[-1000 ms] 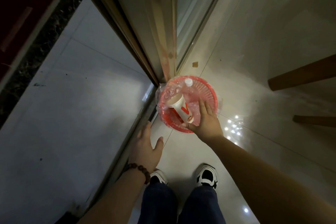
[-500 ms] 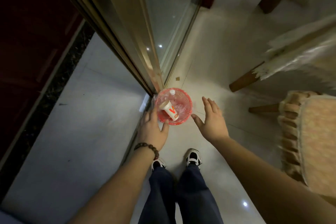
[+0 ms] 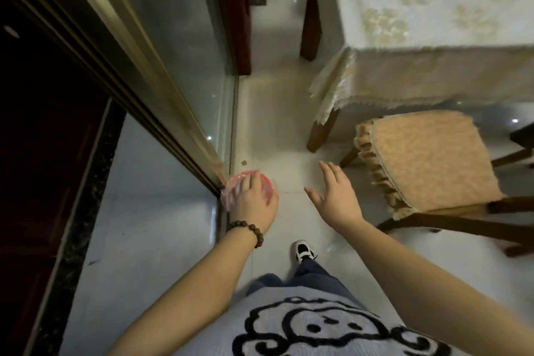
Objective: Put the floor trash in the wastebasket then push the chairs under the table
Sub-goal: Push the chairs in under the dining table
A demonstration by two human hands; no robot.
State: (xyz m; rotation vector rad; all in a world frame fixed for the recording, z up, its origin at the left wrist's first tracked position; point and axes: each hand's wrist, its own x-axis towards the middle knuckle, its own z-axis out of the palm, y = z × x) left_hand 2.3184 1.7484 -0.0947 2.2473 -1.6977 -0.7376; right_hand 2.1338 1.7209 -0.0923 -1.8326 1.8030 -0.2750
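Observation:
The red wastebasket (image 3: 232, 184) with a clear liner stands on the floor against the end of the sliding door frame. My left hand (image 3: 252, 200), a bead bracelet on its wrist, hangs over the basket and hides most of it, so its contents are out of sight. Nothing is in that hand and its fingers are loose. To the right, my right hand (image 3: 336, 195) hovers above the floor with spread, empty fingers. A wooden chair (image 3: 427, 159) with an orange cushion stands pulled out from the table (image 3: 433, 72), which has a pale floral cloth.
A small brown scrap (image 3: 244, 163) lies on the tile just beyond the basket. The glass sliding door (image 3: 179, 52) runs along the left. Table legs (image 3: 320, 133) stand ahead on the right. My shoe (image 3: 303, 250) is on the tile below my hands.
The view has risen and tilted forward, bringing the table and chair into sight. My right hand came away from the basket, leaving the cup inside. My left hand now covers the basket.

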